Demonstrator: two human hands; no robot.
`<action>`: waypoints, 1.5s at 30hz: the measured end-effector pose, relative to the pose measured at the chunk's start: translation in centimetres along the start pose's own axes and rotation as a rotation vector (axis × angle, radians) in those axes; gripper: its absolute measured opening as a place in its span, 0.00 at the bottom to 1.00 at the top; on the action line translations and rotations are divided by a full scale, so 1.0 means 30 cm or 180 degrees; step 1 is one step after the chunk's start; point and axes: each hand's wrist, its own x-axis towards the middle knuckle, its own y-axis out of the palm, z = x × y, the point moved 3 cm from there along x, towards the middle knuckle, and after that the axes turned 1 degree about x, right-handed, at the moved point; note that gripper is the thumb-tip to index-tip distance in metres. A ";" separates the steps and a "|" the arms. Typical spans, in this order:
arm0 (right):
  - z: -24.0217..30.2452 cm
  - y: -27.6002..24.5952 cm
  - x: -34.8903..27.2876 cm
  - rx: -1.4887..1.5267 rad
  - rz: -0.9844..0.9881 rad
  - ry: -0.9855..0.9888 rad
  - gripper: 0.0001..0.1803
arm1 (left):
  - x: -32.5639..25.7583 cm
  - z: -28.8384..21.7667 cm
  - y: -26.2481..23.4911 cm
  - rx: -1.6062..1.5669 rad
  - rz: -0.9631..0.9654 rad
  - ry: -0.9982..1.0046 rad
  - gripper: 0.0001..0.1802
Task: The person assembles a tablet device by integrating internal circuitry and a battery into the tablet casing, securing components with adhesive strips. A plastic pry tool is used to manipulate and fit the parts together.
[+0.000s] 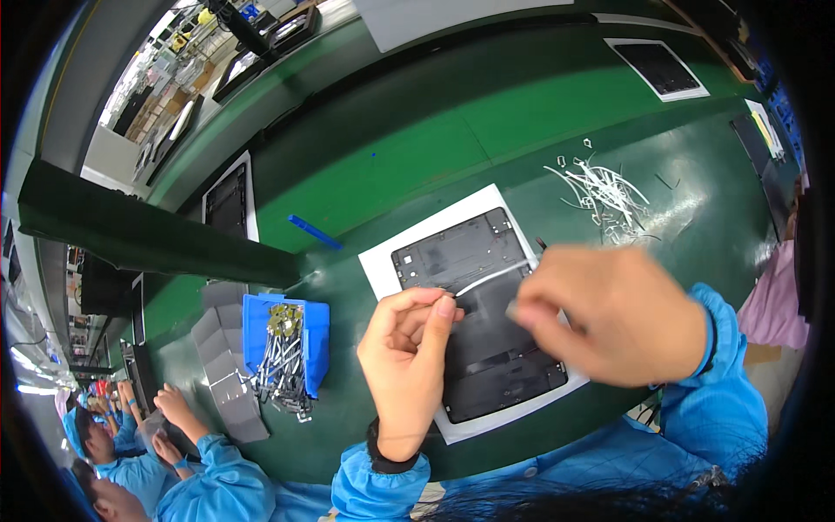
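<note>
A dark open tablet-like device [474, 261] lies on a white sheet [378, 265] on the green bench. My left hand [407, 357] pinches one end of a thin white strip [489, 277] over the device. My right hand [609, 313], blurred, hovers over the device's right side, near the strip's other end and a small grey piece at its fingertips. Whether it grips anything I cannot tell. Both my sleeves are blue.
A blue bin [287, 335] of metal parts and grey strips sits to the left. A heap of white scraps [604, 196] lies at the back right. More devices on white sheets [663, 68] rest on the green conveyor. Co-workers in blue [187, 470] sit at lower left.
</note>
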 end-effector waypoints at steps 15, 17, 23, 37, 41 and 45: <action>0.017 0.101 0.004 -0.0606 -0.0217 -0.0676 0.14 | -0.041 -0.040 0.009 0.1046 0.0234 0.1114 0.17; 0.010 0.108 0.002 -0.0576 -0.0057 -0.0692 0.15 | -0.047 -0.048 0.014 0.1151 0.0170 0.1309 0.18; -0.020 0.110 0.007 -0.0495 0.0031 -0.0628 0.17 | -0.039 -0.057 0.027 0.1346 0.0264 0.1433 0.19; -0.419 -0.150 -0.015 -0.2025 -0.0243 0.1551 0.09 | 0.034 -0.085 -0.059 0.2158 0.0067 0.1639 0.11; -0.148 -0.123 0.088 -0.0446 -0.1110 0.0037 0.13 | 0.052 -0.081 -0.081 0.2283 0.0431 0.2002 0.12; -0.092 0.090 0.146 0.1106 0.0139 0.0013 0.11 | 0.059 -0.078 -0.076 0.2078 0.0523 0.2162 0.12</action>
